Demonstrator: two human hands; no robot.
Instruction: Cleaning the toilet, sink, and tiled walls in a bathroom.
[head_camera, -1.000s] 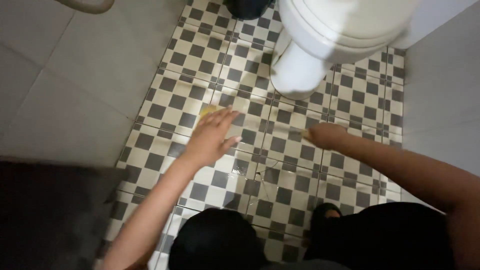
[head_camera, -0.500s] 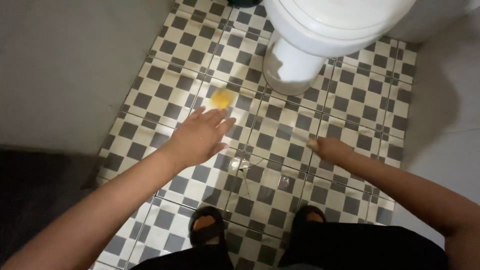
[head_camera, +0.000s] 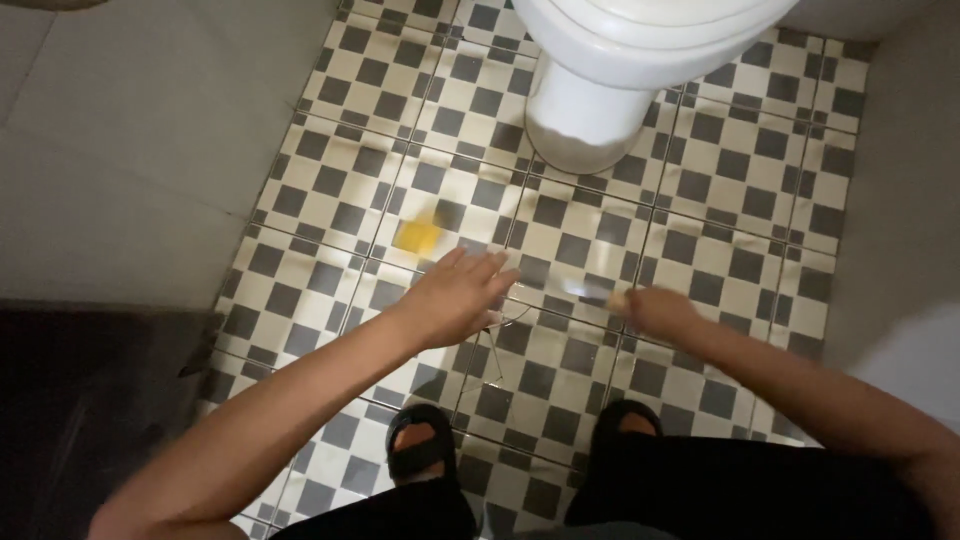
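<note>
Two hands over a checkered bathroom floor, with a yellow sponge lying ahead of them.

The left hand is spread flat, palm down, fingers apart and gripping nothing; the sponge lies on the floor just beyond its fingertips, not touching them. The right hand is blurred and seems curled around a small pale thing, though whether it is clamped on it cannot be told. The white toilet stands past both hands at the top of the view. Two feet in black sandals stand below the arms. A grey wall borders the floor on the left.
</note>
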